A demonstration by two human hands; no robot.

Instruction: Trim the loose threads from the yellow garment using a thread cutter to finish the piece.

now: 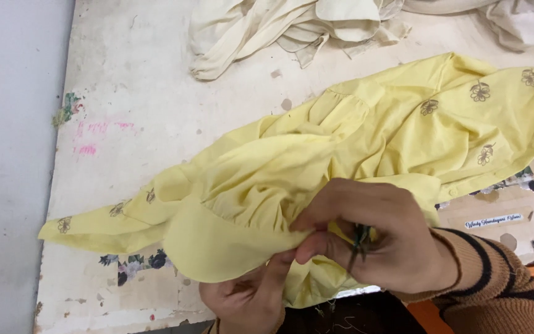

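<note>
We counted one pale yellow cotton garment [341, 148] spread across one worn, cream-painted desk [137, 93]. On that garment we made out seven small brown embroidered flower motifs: four on the right part [480, 91] and three toward the left tip [64, 224]; others may have been hidden in the folds. We saw two bare hands, one left hand [251, 300] and one right hand [366, 238], and one brown knitted sleeve with dark stripes [495, 291]. Cream fabric lay in two heaps at the far edge, one large heap [279, 28] and one smaller heap [520, 21]. We counted one small dark tool [361, 238], its kind unclear.
</note>
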